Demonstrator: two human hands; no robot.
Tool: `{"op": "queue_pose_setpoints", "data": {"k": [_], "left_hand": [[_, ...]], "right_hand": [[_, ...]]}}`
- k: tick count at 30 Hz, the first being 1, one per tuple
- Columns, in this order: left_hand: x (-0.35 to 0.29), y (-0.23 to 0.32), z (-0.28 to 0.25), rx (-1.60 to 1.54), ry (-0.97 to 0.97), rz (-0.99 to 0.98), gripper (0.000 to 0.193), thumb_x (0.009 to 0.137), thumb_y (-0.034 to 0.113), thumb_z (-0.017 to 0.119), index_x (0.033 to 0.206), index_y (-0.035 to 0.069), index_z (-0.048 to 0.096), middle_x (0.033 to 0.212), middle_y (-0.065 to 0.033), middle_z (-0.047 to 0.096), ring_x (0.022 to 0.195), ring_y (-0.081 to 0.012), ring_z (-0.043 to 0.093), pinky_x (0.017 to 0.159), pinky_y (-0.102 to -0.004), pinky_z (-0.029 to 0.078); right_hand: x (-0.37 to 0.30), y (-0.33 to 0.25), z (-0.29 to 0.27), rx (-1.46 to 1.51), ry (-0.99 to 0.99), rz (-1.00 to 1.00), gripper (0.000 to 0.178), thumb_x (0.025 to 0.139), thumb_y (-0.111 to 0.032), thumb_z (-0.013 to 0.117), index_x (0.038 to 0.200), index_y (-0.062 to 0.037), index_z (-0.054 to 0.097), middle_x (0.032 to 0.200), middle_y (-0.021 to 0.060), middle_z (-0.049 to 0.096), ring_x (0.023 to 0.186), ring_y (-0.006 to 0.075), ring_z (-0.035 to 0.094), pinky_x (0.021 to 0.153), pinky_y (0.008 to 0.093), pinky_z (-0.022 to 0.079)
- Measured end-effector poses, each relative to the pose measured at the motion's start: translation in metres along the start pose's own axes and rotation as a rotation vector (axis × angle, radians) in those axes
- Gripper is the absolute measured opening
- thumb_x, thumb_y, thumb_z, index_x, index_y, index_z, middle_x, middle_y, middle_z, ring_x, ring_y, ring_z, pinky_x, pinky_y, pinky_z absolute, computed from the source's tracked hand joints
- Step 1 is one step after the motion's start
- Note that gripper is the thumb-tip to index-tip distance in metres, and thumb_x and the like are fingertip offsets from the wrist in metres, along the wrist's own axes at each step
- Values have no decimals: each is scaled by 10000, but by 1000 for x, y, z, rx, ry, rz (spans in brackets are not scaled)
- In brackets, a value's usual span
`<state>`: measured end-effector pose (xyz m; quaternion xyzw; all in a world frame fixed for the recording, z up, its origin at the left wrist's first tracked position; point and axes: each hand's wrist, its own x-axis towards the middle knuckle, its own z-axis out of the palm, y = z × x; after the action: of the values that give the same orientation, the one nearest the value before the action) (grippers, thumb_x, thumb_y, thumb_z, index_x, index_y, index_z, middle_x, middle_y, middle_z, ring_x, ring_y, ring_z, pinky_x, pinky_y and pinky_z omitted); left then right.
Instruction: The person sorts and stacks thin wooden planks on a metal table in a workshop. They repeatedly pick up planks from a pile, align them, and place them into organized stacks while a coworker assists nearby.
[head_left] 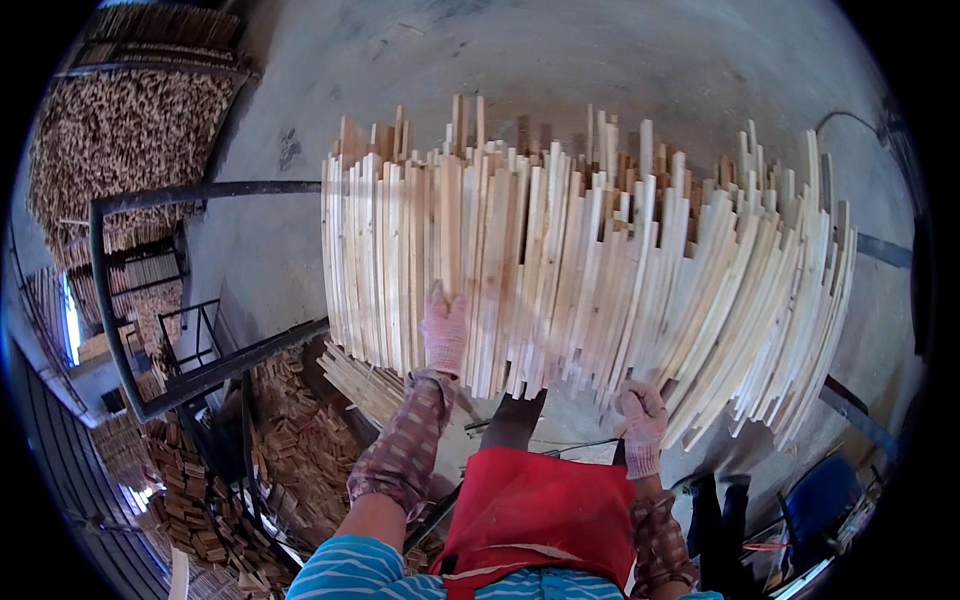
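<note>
A wide layer of pale wooden strips [540, 260] lies side by side in front of me, their ends uneven at the near and far edges. My left hand [443, 328], in a pinkish knit glove, rests on the strips left of the middle, fingers stretched away from me. At the near edge, right of the middle, my right hand [642, 415] wears a similar glove. Its fingers are curled beside the strip ends; what they hold, if anything, is hidden. Strips on the right slant toward the far right.
A dark metal frame [120, 300] supports the strips and juts out left. Beneath it lie short wood offcuts [295, 440]. Large stacks of wood [125, 140] stand far left. At the lower right are a person's dark-clothed legs [720, 525] and a blue chair [822, 498].
</note>
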<state>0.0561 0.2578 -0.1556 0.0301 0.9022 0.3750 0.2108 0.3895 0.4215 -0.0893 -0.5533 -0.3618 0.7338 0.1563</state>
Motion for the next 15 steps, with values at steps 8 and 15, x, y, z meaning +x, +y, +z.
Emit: {"op": "queue_pose_setpoints", "data": {"k": [8,15], "left_hand": [[64,-65,-35,865,182,112,865,847,241,686,1551,48,222,1603,-275,198,1493,-466,179,1214,-574,176],[74,-66,-49,696,72,115,1040,767,334,785,1572,49,191,1613,-220,227,1507,-404,186,1236,-531,154]], "right_hand": [[1,45,11,-161,-66,-43,137,948,-73,633,1059,-8,681,856,3,652,753,92,599,687,229,489],[8,54,22,-197,-75,6,149,975,-97,613,1050,25,652,794,61,655,636,129,594,584,268,494]]}}
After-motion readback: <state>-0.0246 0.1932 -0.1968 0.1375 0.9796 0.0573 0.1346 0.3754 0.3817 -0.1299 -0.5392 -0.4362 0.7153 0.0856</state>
